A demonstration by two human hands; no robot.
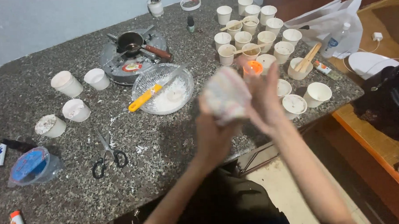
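A: four white cups [66, 83] far left, one pair of scissors [107, 155], one glass bowl [162, 88]?

B: yep. Left hand [213, 133] and right hand [264, 102] both wrapped around one blurry cup [226, 98], held above the counter edge.

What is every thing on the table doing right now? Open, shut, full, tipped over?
Left hand: gripping the blurred white cup from below.
Right hand: pressed on the cup's side.
Scissors: flat, blades nearly shut.
Glass bowl: upright, holds white flakes and a yellow-handled knife.
Small pot: sitting on the round burner.
Paper cups: upright, open; some hold sticks.
Cups at left: tipped on their sides.
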